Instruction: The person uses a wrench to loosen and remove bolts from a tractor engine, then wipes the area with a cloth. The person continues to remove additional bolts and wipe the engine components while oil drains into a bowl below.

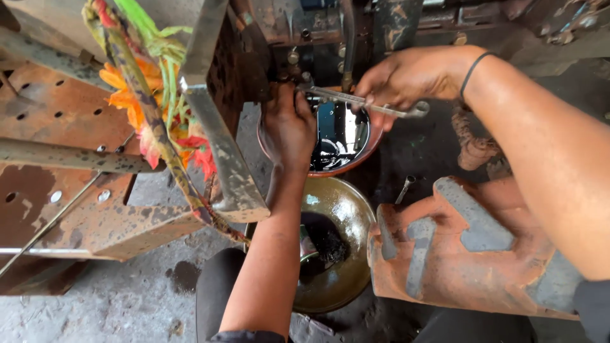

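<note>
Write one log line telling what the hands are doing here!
left hand: reaching up under machine | right hand: grip on wrench | below: bowl of dark oil, metal pan

The wrench (368,101) is bare metal, dull and smeared. Beneath it, the bowl (375,143) holds glossy black oil. Below the bowl, a metal pan (346,216) looks greasy and brownish. Right of the pan, the orange casting (470,254) is rough and matt. Left, the steel frame (57,127) is rusty.

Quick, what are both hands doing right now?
Left hand: closed, gripping the rim of the bowl of dark oil.
Right hand: closed, holding a metal wrench.
</note>
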